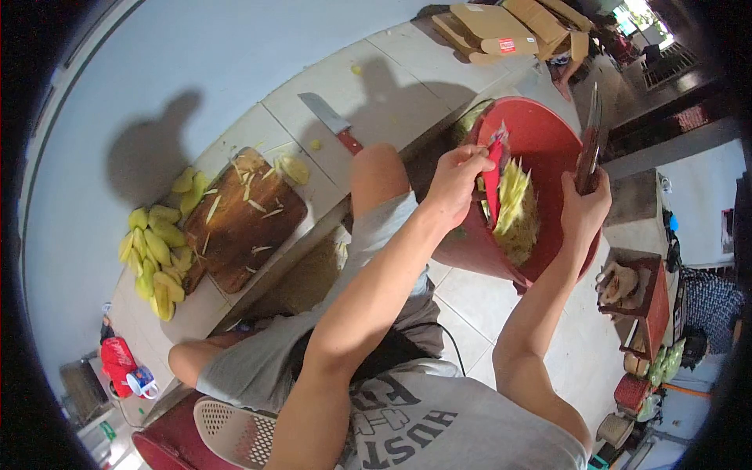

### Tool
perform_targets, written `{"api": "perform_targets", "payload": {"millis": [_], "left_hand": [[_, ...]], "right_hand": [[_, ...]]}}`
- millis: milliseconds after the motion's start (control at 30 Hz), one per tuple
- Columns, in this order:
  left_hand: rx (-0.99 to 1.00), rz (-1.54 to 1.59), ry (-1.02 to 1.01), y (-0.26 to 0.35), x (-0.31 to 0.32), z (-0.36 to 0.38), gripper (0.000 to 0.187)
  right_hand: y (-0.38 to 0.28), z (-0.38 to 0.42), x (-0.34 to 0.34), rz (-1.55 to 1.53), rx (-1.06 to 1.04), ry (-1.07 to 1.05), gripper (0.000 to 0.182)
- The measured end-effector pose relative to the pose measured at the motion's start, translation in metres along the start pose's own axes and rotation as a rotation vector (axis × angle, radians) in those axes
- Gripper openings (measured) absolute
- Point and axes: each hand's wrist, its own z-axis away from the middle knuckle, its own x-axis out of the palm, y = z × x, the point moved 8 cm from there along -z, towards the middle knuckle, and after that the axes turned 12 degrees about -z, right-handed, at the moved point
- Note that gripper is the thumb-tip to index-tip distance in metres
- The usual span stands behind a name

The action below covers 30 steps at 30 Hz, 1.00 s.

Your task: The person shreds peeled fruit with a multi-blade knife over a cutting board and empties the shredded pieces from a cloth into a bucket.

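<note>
My left hand [457, 180] grips a red-handled peeler or shredder [493, 176] over a red basin [548, 141], and yellow strips [513, 196] hang from it into the basin. My right hand [586, 210] holds a dark knife [591, 137], blade pointing up, at the basin's far rim. Shredded yellow fruit lies heaped inside the basin.
A wooden cutting board [247, 215] with stray shreds lies on a low tiled ledge [407, 70]. Peeled yellow-green fruit pieces [157, 251] are piled beside it. A cleaver [333, 121] rests on the ledge. Cardboard [501, 27] lies farther off; a small red stool [646, 301] stands at right.
</note>
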Motion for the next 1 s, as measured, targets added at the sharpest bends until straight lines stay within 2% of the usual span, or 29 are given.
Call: {"api": "perform_targets", "payload": {"millis": [67, 133, 300, 400, 467, 533, 600, 667, 700, 733, 800, 867, 933, 1000], "left_hand": [[-0.063, -0.037, 0.055, -0.015, -0.008, -0.002, 0.009], [-0.069, 0.103, -0.032, -0.006, -0.011, 0.001, 0.013], [-0.047, 0.221, -0.036, 0.068, -0.026, 0.028, 0.013], [0.042, 0.254, 0.041, 0.118, -0.054, 0.056, 0.017], [0.274, 0.174, -0.012, 0.163, -0.08, 0.085, 0.025], [0.353, 0.109, 0.089, 0.196, -0.118, 0.119, 0.023], [0.426, -0.07, 0.151, 0.23, -0.151, 0.154, 0.016], [0.416, -0.228, 0.4, 0.254, -0.178, 0.193, 0.013], [0.471, -0.272, 0.521, 0.264, -0.2, 0.209, 0.014], [0.48, -0.27, 0.535, 0.27, -0.217, 0.219, 0.014], [0.465, -0.333, 0.691, 0.282, -0.261, 0.245, 0.016], [0.462, -0.302, 0.674, 0.288, -0.284, 0.26, 0.019], [0.562, -0.176, 0.583, 0.294, -0.276, 0.271, 0.023], [0.606, -0.084, 0.607, 0.283, -0.283, 0.282, 0.026]], "right_hand": [[0.019, 0.006, -0.004, -0.012, 0.037, 0.002, 0.043], [0.025, 0.013, -0.003, -0.009, 0.098, -0.024, 0.042], [0.017, 0.025, 0.017, -0.094, 0.165, -0.108, 0.04], [-0.002, 0.032, 0.035, -0.157, 0.09, -0.131, 0.038], [-0.022, 0.04, 0.049, -0.236, 0.022, -0.149, 0.033], [-0.042, 0.053, 0.069, -0.239, 0.027, -0.211, 0.033], [-0.062, 0.067, 0.097, -0.102, -0.065, -0.356, 0.032], [-0.081, 0.086, 0.121, -0.219, -0.087, -0.432, 0.035], [-0.085, 0.095, 0.132, -0.246, -0.108, -0.447, 0.036], [-0.093, 0.103, 0.141, -0.27, -0.13, -0.461, 0.037], [-0.117, 0.116, 0.156, -0.327, -0.1, -0.543, 0.038], [-0.139, 0.132, 0.173, -0.441, -0.056, -0.626, 0.037], [-0.156, 0.145, 0.186, -0.46, -0.047, -0.694, 0.036], [-0.175, 0.157, 0.195, -0.506, -0.104, -0.723, 0.035]]}}
